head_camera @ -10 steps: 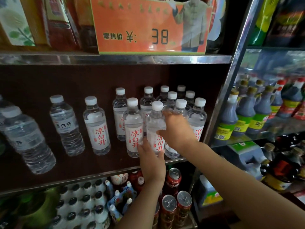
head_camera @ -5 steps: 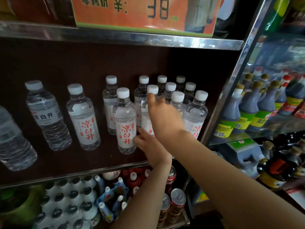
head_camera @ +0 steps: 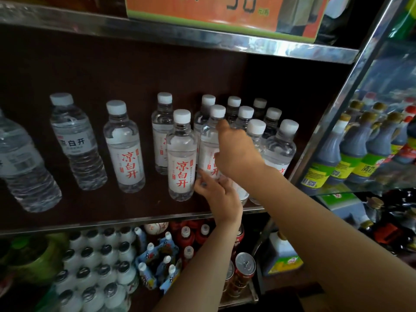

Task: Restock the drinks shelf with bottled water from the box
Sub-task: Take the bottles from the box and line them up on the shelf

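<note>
**Both hands on one water bottle at the right end of the drinks shelf**

The right hand (head_camera: 238,154) reaches in from the lower right and lies against a water bottle (head_camera: 209,140) in the second row of the cluster, its index finger stretched up to just below the white cap. The rest of its fingers are on the far side of the hand; I cannot tell whether they curl round the bottle or lie flat on it. The left hand (head_camera: 218,194) comes up from below and touches the same bottle low down, fingers fairly straight, the fingertips (head_camera: 202,176) between it and the front bottle (head_camera: 181,158), which stands upright just to the left and shows a red-lettered label.

The bottle stands on the shelf (head_camera: 135,218) toward its right end, packed among about ten like bottles with white caps that run back to the rear wall. Another front-row bottle (head_camera: 281,147) stands nearest the right corner, partly behind the right forearm.

Further left along the shelf, well apart from one another, stand a single labelled bottle (head_camera: 123,147), a ribbed bottle (head_camera: 76,143), and a larger one (head_camera: 22,167) at the left edge.

An orange price sign (head_camera: 202,12) sits on the shelf above. Below are white-capped bottles (head_camera: 99,266) and red cans (head_camera: 244,266). Dark sauce bottles (head_camera: 351,149) fill the rack to the right.
</note>
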Available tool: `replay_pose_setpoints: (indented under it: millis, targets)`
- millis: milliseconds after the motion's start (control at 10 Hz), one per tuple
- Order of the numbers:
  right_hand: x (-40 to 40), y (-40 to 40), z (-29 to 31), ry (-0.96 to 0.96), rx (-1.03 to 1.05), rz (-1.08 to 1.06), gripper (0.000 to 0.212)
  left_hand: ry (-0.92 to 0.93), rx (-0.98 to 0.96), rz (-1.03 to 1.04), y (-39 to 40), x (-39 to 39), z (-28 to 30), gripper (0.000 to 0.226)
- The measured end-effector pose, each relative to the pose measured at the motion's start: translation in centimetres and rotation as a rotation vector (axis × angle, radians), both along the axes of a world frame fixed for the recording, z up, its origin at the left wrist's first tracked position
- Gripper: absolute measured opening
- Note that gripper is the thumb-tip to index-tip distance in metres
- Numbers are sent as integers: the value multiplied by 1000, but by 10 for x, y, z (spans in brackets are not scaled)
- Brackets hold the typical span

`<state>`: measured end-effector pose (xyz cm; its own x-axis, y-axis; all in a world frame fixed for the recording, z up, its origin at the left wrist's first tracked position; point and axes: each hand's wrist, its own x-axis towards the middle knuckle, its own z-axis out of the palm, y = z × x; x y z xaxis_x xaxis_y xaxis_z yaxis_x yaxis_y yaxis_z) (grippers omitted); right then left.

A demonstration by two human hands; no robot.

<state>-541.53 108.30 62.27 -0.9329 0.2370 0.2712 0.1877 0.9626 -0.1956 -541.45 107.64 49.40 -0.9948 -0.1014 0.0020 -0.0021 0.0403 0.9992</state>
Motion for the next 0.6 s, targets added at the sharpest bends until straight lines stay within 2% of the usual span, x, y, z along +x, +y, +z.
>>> replay_pose_setpoints:
  millis: [100,200,300,400,500,600]
  targets:
    - [0,2,-1,178,-89,7,39,-2,98,-71,-8,-3,-9,63]
    - [2,-12,-1,287,-232,34,21,-170,-28,-265,-35,-6,-7,44]
    - [4,-38,4,288,-474,77,9,-274,-116,-485,-81,1,12,23]
    - [8,-73,10,266,-742,137,14,-430,-60,-657,-142,10,36,26]
    - [13,-123,13,176,-922,245,7,-422,-25,-654,-223,16,53,20]
    - [19,-185,13,-72,-1095,386,7,-377,51,-564,-323,27,69,30]
